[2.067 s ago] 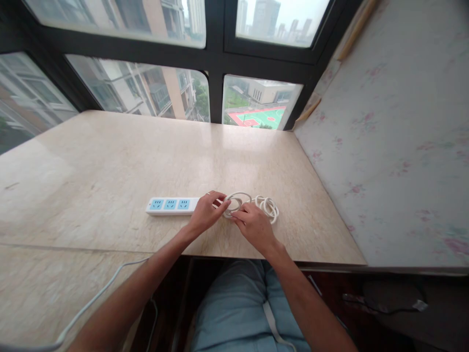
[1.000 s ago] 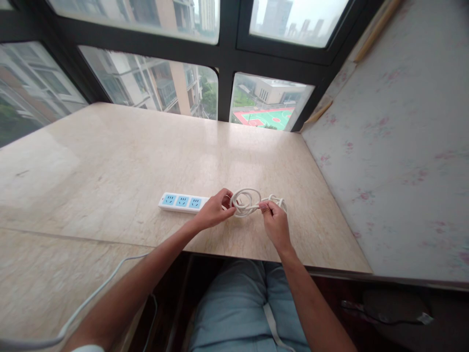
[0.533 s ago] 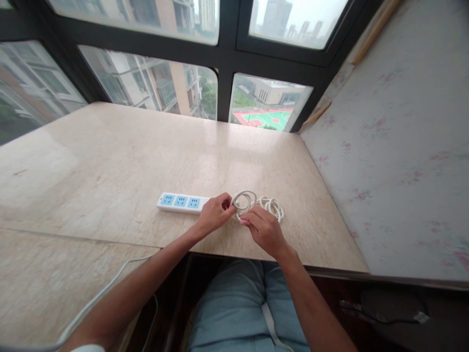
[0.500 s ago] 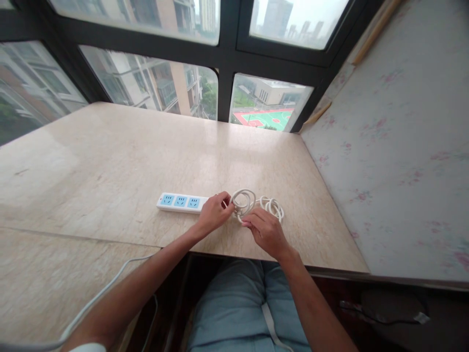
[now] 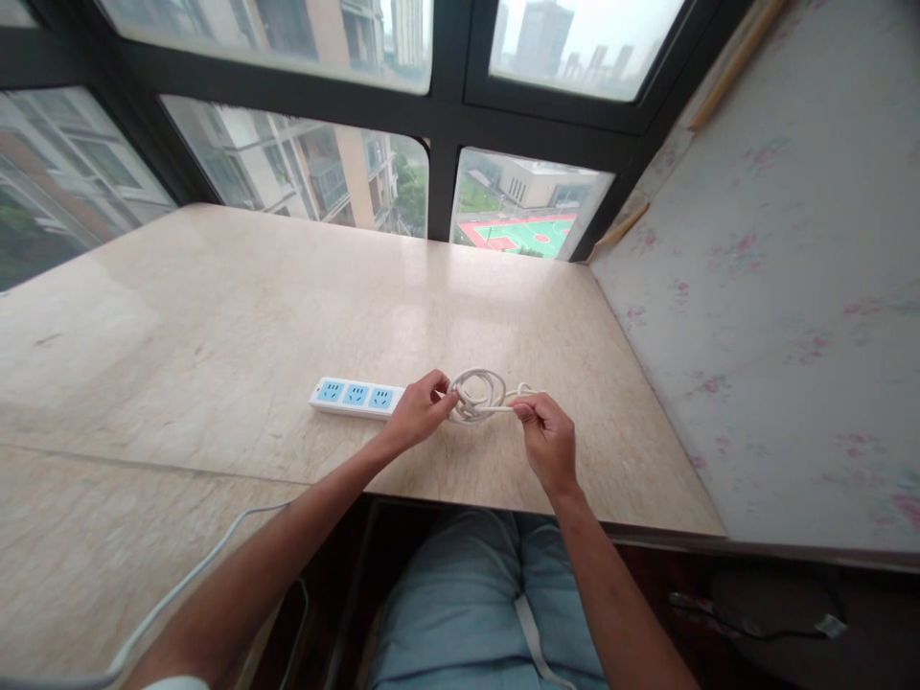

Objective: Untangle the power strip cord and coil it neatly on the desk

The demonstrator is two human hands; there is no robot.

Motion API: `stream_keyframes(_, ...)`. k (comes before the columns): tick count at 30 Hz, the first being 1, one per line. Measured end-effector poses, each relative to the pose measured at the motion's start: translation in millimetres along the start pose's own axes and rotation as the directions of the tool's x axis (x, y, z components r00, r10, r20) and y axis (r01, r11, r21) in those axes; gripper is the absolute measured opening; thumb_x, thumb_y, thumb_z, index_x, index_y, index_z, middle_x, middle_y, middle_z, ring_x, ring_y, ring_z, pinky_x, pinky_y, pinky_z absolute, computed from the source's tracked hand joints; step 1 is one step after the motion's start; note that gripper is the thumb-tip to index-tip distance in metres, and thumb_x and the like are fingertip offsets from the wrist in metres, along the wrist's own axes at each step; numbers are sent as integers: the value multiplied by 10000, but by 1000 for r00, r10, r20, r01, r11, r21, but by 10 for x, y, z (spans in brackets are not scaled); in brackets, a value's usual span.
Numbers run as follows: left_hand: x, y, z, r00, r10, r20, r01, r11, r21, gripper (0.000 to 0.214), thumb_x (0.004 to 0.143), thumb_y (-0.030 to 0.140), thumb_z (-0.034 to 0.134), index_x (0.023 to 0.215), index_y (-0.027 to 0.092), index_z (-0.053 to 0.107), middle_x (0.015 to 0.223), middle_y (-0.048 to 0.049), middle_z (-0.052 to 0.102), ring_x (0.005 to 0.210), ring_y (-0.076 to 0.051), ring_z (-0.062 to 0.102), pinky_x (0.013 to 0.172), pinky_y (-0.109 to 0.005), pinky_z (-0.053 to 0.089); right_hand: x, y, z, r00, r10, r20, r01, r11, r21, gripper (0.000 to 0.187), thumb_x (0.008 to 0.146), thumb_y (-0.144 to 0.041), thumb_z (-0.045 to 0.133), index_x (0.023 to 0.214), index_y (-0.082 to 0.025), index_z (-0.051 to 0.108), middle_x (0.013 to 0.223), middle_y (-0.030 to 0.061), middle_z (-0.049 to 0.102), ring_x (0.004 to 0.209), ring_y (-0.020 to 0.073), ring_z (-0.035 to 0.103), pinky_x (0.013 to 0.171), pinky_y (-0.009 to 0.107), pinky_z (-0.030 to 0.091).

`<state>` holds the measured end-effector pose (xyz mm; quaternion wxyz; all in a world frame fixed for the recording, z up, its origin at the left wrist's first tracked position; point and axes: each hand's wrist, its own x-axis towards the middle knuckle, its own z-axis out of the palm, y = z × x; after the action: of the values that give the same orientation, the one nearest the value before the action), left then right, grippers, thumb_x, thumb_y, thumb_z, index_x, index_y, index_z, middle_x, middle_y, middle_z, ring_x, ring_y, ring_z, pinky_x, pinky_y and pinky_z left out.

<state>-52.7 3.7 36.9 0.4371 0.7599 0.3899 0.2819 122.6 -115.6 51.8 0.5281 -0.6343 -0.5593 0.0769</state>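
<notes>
A white power strip [image 5: 356,395] with three blue sockets lies on the beige marble counter [image 5: 287,316]. Its white cable [image 5: 480,393] is wound in a coil just right of the strip. My left hand [image 5: 415,412] is closed on the left side of the coil, covering the strip's right end. My right hand [image 5: 550,439] pinches a strand of the cable and holds it taut to the right of the coil. Part of the cable is hidden under my right hand.
A second white cord [image 5: 179,589] runs along the nearer counter section at lower left. Dark-framed windows [image 5: 446,125] close the far side and a flower-patterned wall [image 5: 776,287] the right. My lap is below the counter edge, with a dark cable [image 5: 747,623] on the floor at right.
My right hand has moved from the front of the coil to its right, pulling a strand out straight. The small loops that lay at the right are now under that hand. My left hand has stayed put.
</notes>
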Motion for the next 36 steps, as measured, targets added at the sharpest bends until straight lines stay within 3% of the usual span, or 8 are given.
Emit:
stream_keyframes(5, 30, -52, -20, 998, -22, 53, 27, 994, -105, 189, 844, 364, 558, 778, 196, 505, 675, -3, 646, 578, -134, 611, 531, -237, 453, 58, 150, 24, 968, 253, 11, -252, 960, 125, 374, 903, -513, 528, 780, -192, 676, 628, 3, 550, 607, 153, 508, 581, 275, 401)
stream_keyframes(9, 35, -78, -3, 999, -28, 41, 32, 995, -98, 166, 813, 333, 589, 779, 194, 506, 660, -3, 643, 571, -133, 609, 519, -229, 445, 104, 242, 70, 897, 439, 54, -430, 836, 342, 396, 822, -560, 615, 759, -172, 665, 557, -35, 449, 492, 103, 386, 457, 237, 289)
stream_keyframes(15, 39, -84, 10, 997, -40, 69, 50, 987, -152, 166, 811, 328, 589, 787, 196, 492, 698, -7, 663, 604, -132, 619, 532, -221, 438, 91, 186, 113, 854, 492, 172, -487, 636, 599, 403, 712, -566, 741, 696, -181, 624, 557, -43, 438, 467, 72, 347, 421, 214, 243)
stream_keyframes(19, 36, -73, 9, 1000, -28, 13, 28, 998, -48, 131, 827, 308, 553, 787, 199, 493, 694, 0, 645, 596, -126, 585, 543, -226, 407, 89, 88, 22, 875, 408, 260, -457, 521, 721, 394, 762, -509, 729, 622, -189, 546, 581, -41, 425, 483, 77, 351, 446, 228, 281)
stream_keyframes(23, 23, -40, 0, 999, 7, -36, -4, 997, 83, 117, 820, 294, 546, 771, 201, 496, 651, 15, 604, 586, -127, 546, 546, -233, 365, 178, 30, -135, 900, 378, 218, -402, 525, 750, 330, 772, -456, 747, 659, -181, 603, 585, -39, 440, 493, 75, 369, 449, 222, 294)
stream_keyframes(26, 9, -19, -9, 1000, 17, -22, -15, 995, 102, 120, 821, 294, 545, 762, 198, 506, 648, 14, 598, 593, -130, 547, 553, -234, 357, 279, 53, -308, 913, 369, 173, -336, 441, 833, 283, 770, -406, 761, 675, -197, 596, 599, -52, 440, 492, 71, 380, 457, 210, 337)
stream_keyframes(32, 12, -46, -29, 999, 51, -10, -49, 982, 182, 112, 844, 277, 543, 773, 198, 507, 623, 19, 579, 580, -134, 536, 557, -245, 336, 430, 320, -909, 912, 409, -22, -19, 96, 995, 203, 755, -55, 690, 726, -214, 567, 622, -94, 490, 510, 37, 456, 521, 175, 424)
stream_keyframes(36, 36, -114, -22, 996, 84, 20, -87, 966, 243, 113, 880, 299, 525, 821, 203, 518, 685, -1, 623, 629, -153, 578, 592, -260, 369, 477, 657, -1290, 873, 485, -50, 19, 70, 997, 190, 809, -47, 626, 735, -208, 557, 627, -92, 527, 511, 44, 499, 529, 197, 447)
